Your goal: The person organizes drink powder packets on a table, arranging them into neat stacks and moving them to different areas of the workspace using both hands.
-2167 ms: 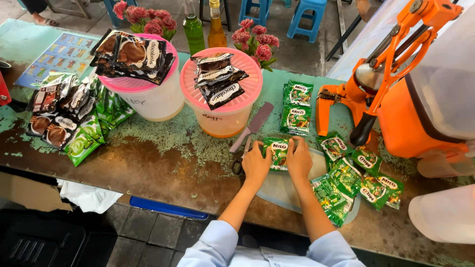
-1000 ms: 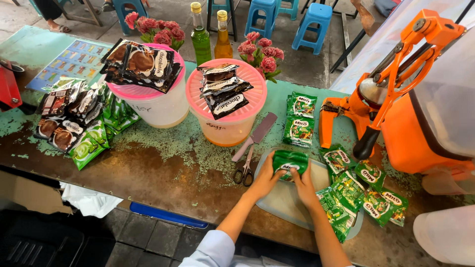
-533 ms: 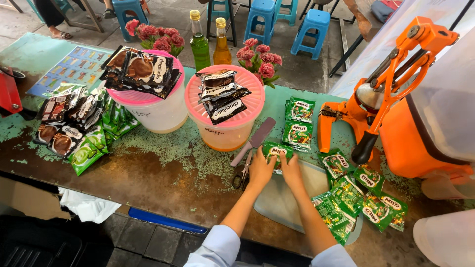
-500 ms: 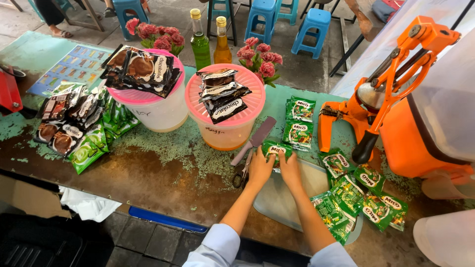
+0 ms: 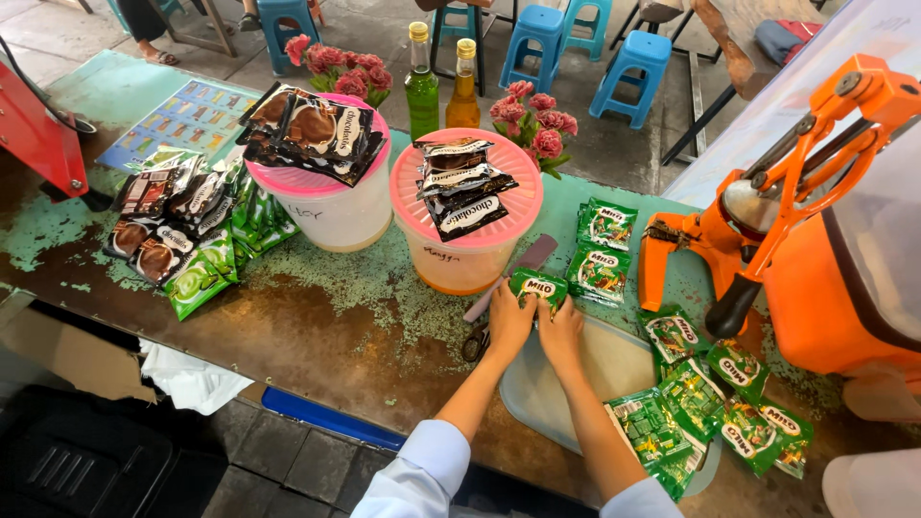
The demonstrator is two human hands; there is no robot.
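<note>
Worn green counter (image 5: pixel 317 317), crowded with sachets, two pink-lidded tubs (image 5: pixel 467 230) and an orange press (image 5: pixel 767 230). Left hand (image 5: pixel 508 321) and right hand (image 5: pixel 560 331) side by side, both gripping one green sachet (image 5: pixel 539 286) at the far edge of a pale tray (image 5: pixel 614 369). Scissors (image 5: pixel 477 338) just left of the hands.

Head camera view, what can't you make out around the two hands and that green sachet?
- Green sachet: lower part hidden by the left hand and right hand.
- Fingers' grip: hidden behind the hands' backs.
- Scissors: partly covered by the left hand.
- Orange press: cut off by the right edge.
</note>
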